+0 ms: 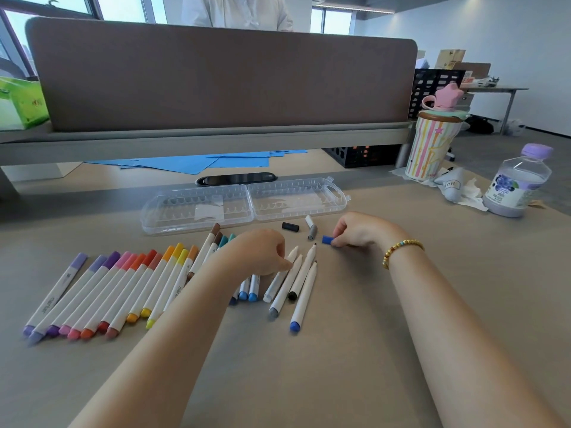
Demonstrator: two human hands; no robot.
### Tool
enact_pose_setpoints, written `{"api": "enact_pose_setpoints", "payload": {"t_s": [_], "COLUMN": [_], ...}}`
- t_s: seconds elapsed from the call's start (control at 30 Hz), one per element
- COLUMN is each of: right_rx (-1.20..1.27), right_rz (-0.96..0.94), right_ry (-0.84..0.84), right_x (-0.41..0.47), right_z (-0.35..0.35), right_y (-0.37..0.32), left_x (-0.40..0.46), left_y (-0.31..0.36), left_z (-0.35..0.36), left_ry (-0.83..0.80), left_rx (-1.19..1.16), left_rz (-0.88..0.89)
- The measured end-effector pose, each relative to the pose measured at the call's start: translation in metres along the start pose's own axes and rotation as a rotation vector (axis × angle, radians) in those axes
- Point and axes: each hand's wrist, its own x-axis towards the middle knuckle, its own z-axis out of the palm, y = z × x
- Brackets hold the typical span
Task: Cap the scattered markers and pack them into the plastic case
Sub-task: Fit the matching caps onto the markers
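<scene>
A clear plastic case [247, 200] lies open and empty at the back of the table. A row of capped markers [117, 291] in purple, pink, orange and yellow lies at the left. Several uncapped white markers [298, 282] lie in the middle. My left hand [259, 251] pinches the tip end of one of them. My right hand [358, 231] pinches a blue cap [327, 240] just above the table. A loose black cap [290, 226] and grey and white caps [311, 228] lie in front of the case.
A striped cup with a pink star lid [434, 140] and a purple bottle [516, 186] stand at the right, beside crumpled tissue [460, 188]. Blue paper sheets [197, 162] and a dark phone [236, 179] lie behind the case. A brown divider panel [222, 78] closes off the back; a person stands behind it.
</scene>
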Motion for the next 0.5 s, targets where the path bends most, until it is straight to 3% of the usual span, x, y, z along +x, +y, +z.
{"api": "enact_pose_setpoints", "payload": {"t_s": [0.5], "right_rx": [0.017], "right_rz": [-0.04], "right_ry": [0.003], "right_x": [-0.0049], "right_z": [0.0017], "right_y": [-0.0008], "left_x": [0.0003], "left_y": [0.0063], "left_z": [0.0055], "left_ry": [-0.09], "left_rx": [-0.046], "left_rz": [-0.028]}}
